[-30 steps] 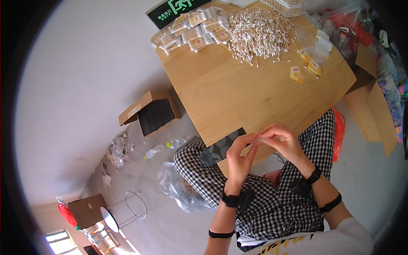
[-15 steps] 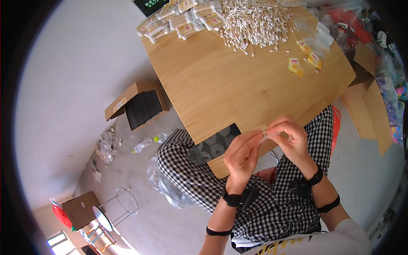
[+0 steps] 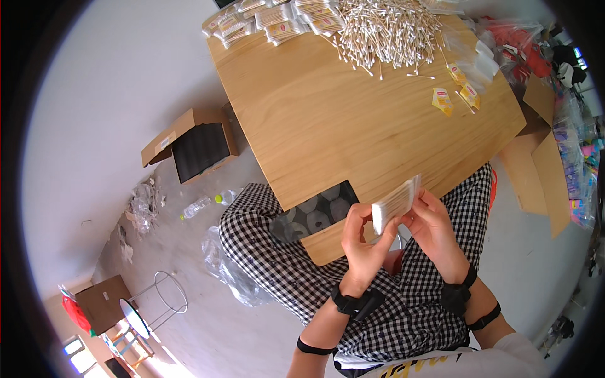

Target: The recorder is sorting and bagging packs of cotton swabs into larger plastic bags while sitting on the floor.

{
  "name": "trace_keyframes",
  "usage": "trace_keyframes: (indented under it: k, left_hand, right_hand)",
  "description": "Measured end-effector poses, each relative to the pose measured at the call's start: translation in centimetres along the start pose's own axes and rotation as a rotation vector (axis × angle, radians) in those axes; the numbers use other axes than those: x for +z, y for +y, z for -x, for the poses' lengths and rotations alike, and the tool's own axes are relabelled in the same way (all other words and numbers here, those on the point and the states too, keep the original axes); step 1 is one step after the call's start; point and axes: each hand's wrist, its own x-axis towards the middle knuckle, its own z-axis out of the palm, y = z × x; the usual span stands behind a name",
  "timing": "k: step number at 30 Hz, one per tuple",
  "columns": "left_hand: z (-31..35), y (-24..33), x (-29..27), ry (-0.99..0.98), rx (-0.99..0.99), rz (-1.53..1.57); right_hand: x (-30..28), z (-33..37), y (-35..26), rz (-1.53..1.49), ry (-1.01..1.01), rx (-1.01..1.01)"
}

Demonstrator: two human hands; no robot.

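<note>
Above the table's near edge I hold a clear packet of cotton swabs (image 3: 394,206), tilted, with white tips bunched at its lower left end. My left hand (image 3: 365,246) is closed on that lower end. At the packet's other end, the fingers of my right hand (image 3: 433,230) pinch the clear plastic. Across the table (image 3: 315,120), a large heap of loose cotton swabs (image 3: 387,34) lies at the far side. Left of the heap are stacks of filled swab packets (image 3: 283,30). Yellow card labels (image 3: 442,101) lie to its right, near clear empty bags (image 3: 484,63).
A dark panel with round shapes (image 3: 320,213) sits at the table's near left edge. Open cardboard boxes stand at left (image 3: 227,135) and right (image 3: 548,183). Plastic bottles (image 3: 196,206), clear plastic wrap (image 3: 230,271) and a round stool (image 3: 135,318) are on the floor at left.
The packet has turned up into view between my hands; earlier my fingers met around its edge and mostly hid it. My hands have moved slightly apart. The view has shifted a little.
</note>
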Motion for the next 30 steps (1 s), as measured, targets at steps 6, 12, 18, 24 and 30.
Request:
trace_keyframes:
  k: [6,12,18,24,30]
  left_hand:
    - [0.1,1.6,0.2,0.026,0.279,-0.121]
    - [0.0,1.8,-0.2,0.027,0.373,-0.185]
    - [-0.2,1.4,0.0,0.005,0.334,-0.157]
    - [-0.5,1.2,-0.4,-0.069,0.172,-0.202]
    - [-1.2,0.4,-0.5,0.018,0.108,-0.346]
  right_hand:
    - [0.0,0.9,1.6,0.021,-0.05,0.078]
    - [0.0,0.8,2.1,-0.001,-0.098,0.068]
    - [-0.3,0.3,1.1,0.047,-0.088,0.019]
    - [0.9,-3.8,-9.0,1.117,-0.198,-0.39]
    - [4.9,-7.5,-6.9,1.627,-0.632,-0.688]
